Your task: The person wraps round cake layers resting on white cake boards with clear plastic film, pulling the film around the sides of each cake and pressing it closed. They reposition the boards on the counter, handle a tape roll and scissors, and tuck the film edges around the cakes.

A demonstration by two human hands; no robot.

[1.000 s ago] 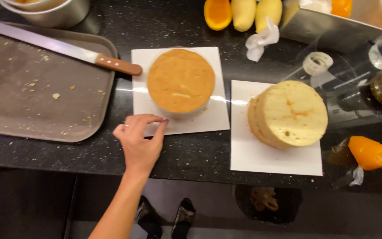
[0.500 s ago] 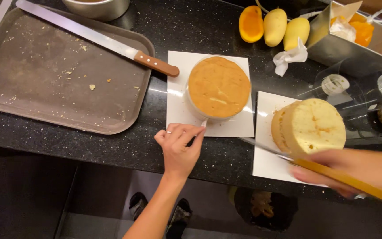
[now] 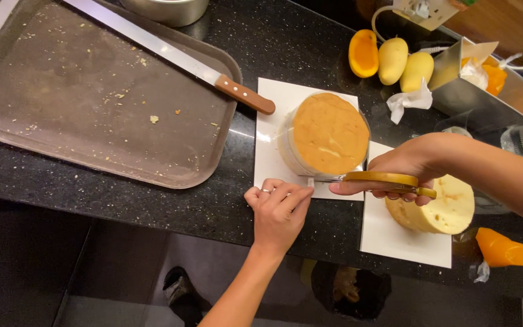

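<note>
Risk: the scissors (image 3: 388, 180) point at the base of the wrapped sponge; in my judgement a slip could nick the clear collar (image 3: 287, 151) too high or gouge the cake side, because the blades work close against it.
Risk, second: the left hand's fingertips sit right by the blade tips; a snip could catch them.
Risk, third: the white board (image 3: 267, 163) might slide on the dark surface (image 3: 152, 200) if the left hand's pressure eases.
Left hand (image 3: 278, 209): at 6 o'clock of the wrapped cake, fingers (image 3: 292, 192) drawn narrow, pinching a small tab at the collar's lower edge; heel rests on the surface.
Right hand (image 3: 416, 163): at 4 o'clock of the wrapped cake, fingers curled closed through the yellow scissor handles; whether the blades are parted cannot be told.
Wrapped cake (image 3: 329, 132): round sponge, upright on the white board, centre of view.
Second sponge (image 3: 440, 209): on its own white board at 4 o'clock, partly behind the right hand.
Tray (image 3: 92, 115): at 9 o'clock, crumbed, with a long knife (image 3: 171, 54) across its rim.
Mangoes (image 3: 391, 60): at 1 o'clock, well apart.
Piping bag (image 3: 503, 251): orange, at 4 o'clock, beyond the second sponge.
</note>
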